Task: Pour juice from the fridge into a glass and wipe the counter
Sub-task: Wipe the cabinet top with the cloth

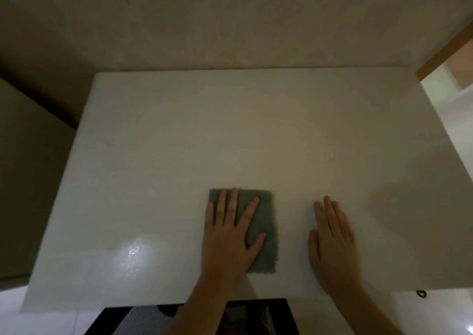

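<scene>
Left hand (230,235) lies flat on the grey cloth (263,222), fingers straight and spread, pressing it onto the white counter (179,143); a wide palm spreads the pressure, which suits wiping. Right hand (332,242) rests just beside the cloth on bare counter, fingers straight and together, holding nothing, likely bracing the body. No juice or glass shows, so this looks like the wiping step. A glossy patch (133,254) shines near the left edge.

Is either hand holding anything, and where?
Nothing is gripped. The left hand presses flat on the grey cloth; the right hand rests flat on the counter.
</scene>
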